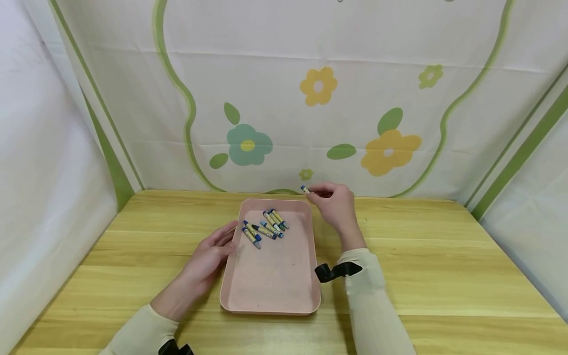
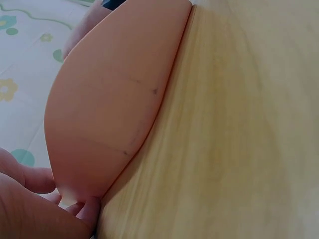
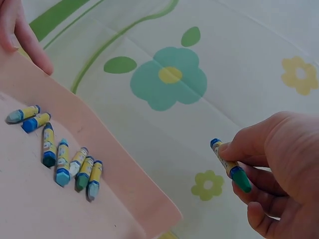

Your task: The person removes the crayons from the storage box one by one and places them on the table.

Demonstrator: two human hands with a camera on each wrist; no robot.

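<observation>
My right hand point(image 1: 336, 204) pinches a green crayon point(image 3: 230, 167) between thumb and fingers, raised just beyond the tray's far right corner. The crayon has a yellow wrapper with blue bands, and its green tip points down in the right wrist view. My left hand point(image 1: 213, 254) grips the left side wall of a pink rectangular tray point(image 1: 275, 281), thumb at the rim. In the left wrist view, the fingers point(image 2: 89, 215) reach the tray's lower edge. Several blue, green and grey crayons point(image 3: 62, 162) lie in a loose group in the tray's far half.
The tray stands on a wood-grain table point(image 1: 421, 276), close to its back edge. Behind hangs a white cloth point(image 1: 275, 88) with printed flowers, and more white cloth closes in both sides. Black straps point(image 1: 338, 271) sit on the sleeves.
</observation>
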